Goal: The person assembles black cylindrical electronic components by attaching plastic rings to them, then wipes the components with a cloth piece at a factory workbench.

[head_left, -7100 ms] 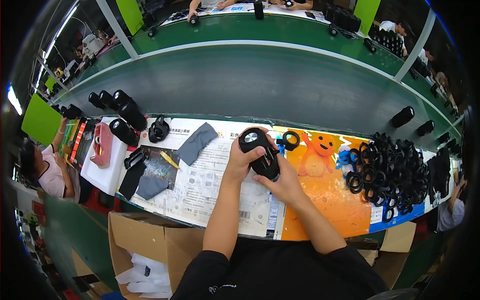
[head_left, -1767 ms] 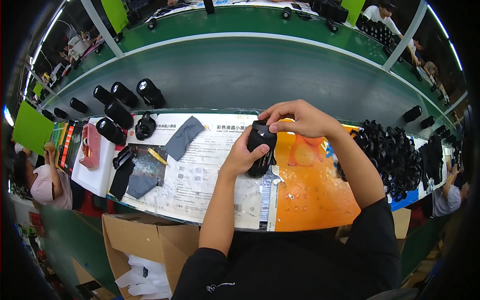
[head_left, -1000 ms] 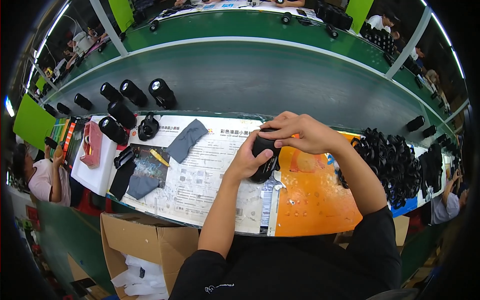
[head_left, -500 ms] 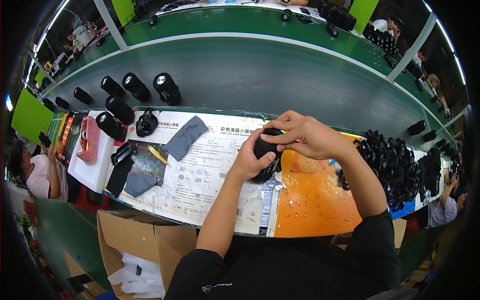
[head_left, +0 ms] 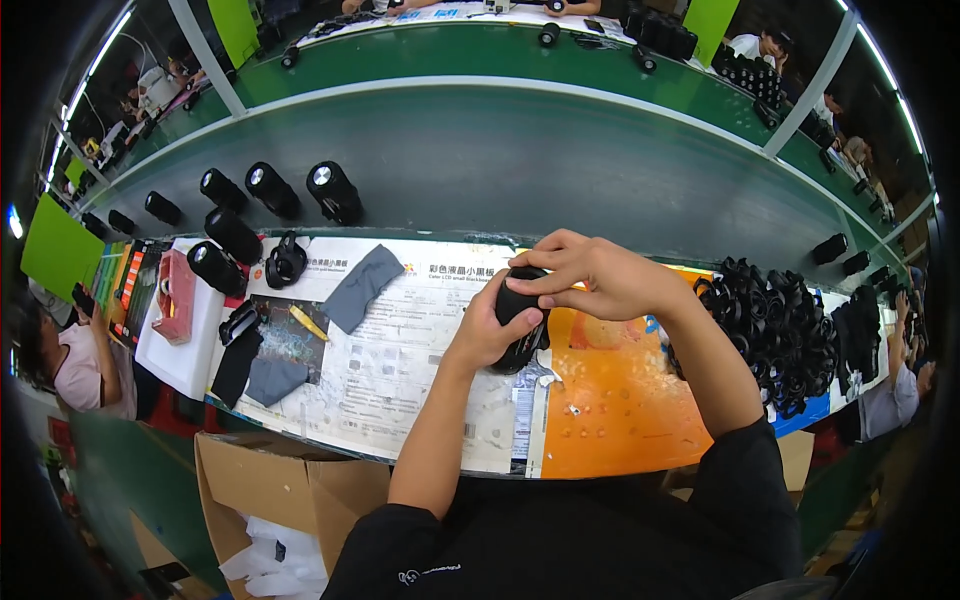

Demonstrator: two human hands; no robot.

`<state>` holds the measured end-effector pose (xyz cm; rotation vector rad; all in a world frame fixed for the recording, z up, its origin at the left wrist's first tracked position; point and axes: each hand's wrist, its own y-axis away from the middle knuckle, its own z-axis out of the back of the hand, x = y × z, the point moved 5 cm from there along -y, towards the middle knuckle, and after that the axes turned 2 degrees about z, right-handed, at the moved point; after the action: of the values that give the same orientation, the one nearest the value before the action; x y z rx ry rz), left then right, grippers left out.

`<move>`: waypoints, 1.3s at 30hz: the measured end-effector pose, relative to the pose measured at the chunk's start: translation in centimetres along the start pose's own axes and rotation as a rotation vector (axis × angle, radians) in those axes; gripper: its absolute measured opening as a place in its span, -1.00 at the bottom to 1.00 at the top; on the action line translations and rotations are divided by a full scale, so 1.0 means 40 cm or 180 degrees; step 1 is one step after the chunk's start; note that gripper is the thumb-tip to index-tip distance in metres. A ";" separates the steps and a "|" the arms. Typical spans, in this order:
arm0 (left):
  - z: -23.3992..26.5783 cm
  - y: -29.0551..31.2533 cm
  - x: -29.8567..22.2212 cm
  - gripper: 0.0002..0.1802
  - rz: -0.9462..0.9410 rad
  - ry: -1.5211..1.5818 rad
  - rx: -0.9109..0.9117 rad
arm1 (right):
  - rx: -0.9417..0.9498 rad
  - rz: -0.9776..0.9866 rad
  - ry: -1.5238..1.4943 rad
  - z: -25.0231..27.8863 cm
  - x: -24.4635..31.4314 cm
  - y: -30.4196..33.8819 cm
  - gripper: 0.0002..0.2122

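Note:
My left hand (head_left: 488, 328) is wrapped around the side of a black cylindrical speaker (head_left: 520, 352), its thumb lying across the near face. Over the top end of the same speaker bends my right hand (head_left: 605, 275), with fingertips pressed on its rim and upper side. The speaker is tilted above the bench, where a white printed sheet (head_left: 400, 375) meets an orange sheet (head_left: 610, 400). My fingers hide much of its upper part, so I cannot make out any small part beneath them. A grey cloth sleeve (head_left: 362, 290) lies left of my hands.
Black speakers (head_left: 332, 192) stand along the grey belt and at the bench's left. Nearby lie a yellow cutter (head_left: 308, 323), another grey cloth (head_left: 277, 380) and a pink bin (head_left: 174, 300). Black straps (head_left: 765, 345) are heaped at right; a cardboard box (head_left: 262, 490) sits below. Co-workers flank the bench.
Both hands stay on the speaker, the right fingers shifting slightly over its top end. The whole view has tilted a little, moving the bench slightly left and down in the picture.

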<state>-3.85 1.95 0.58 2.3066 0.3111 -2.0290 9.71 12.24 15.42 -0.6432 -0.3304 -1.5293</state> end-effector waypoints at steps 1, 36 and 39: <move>0.002 -0.002 0.010 -0.17 -0.0037 -0.0045 -0.0010 | 0.0090 0.0016 -0.0015 0.013 -0.003 -0.007 -0.69; 0.064 -0.046 0.051 -0.10 0.0025 0.2486 -0.0416 | -0.2637 -0.1292 -0.1773 -0.382 -0.113 0.101 -0.47; 0.046 -0.041 0.025 -0.16 -0.0258 0.2894 0.0005 | -0.2320 -0.1462 -0.2051 -0.408 -0.089 0.115 -0.35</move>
<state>-5.83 3.34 -0.51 3.0912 0.4239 -0.8513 10.95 5.40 -0.42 -1.7454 -0.4197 -1.8510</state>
